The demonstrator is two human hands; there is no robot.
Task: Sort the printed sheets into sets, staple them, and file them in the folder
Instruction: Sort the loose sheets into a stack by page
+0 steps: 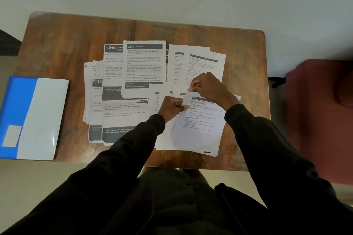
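The person seems to be lifting one printed sheet (200, 126) off the near-right pile. To do this well, the corner should be peeled slowly so that only a single page comes away before its heading is matched to a set. The left hand (172, 108) and right hand (207, 87), fingers curled, both pinch the sheet's upper-left corner. The rest of the sheet lies on the surface (66, 47) just below them. The folder (38, 116) lies well apart at the left edge.

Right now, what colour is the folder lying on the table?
The folder is blue with a glossy white front; head view.
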